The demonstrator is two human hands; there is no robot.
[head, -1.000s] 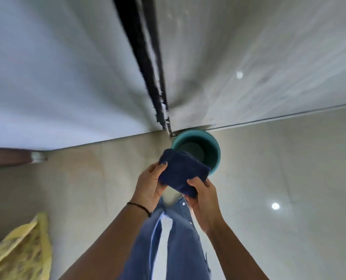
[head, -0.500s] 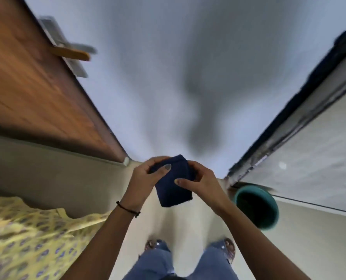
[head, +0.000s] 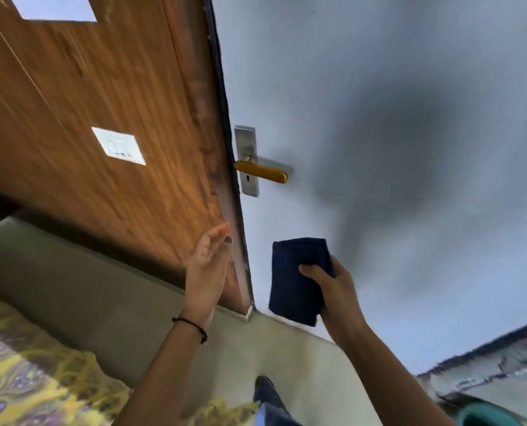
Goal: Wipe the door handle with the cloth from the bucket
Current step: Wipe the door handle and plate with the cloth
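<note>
A folded dark blue cloth (head: 293, 281) is held upright in my right hand (head: 332, 287), well below the door handle. The handle is a brass-coloured lever (head: 263, 172) on a steel plate (head: 247, 149), fixed at the left edge of a grey door (head: 379, 118). My left hand (head: 208, 259) is raised beside the door's edge, fingers apart, holding nothing. A sliver of the teal bucket (head: 489, 416) shows at the bottom right corner.
A brown wooden panel (head: 102, 103) with a white switch plate (head: 119, 146) stands left of the door. Yellow patterned fabric (head: 25, 379) lies at the bottom left. Beige floor and my jeans (head: 271, 407) are below.
My view has swung left and up, from the bucket to the door handle. My left hand has let go of the cloth and opened; my right hand alone holds it, raised towards the door.
</note>
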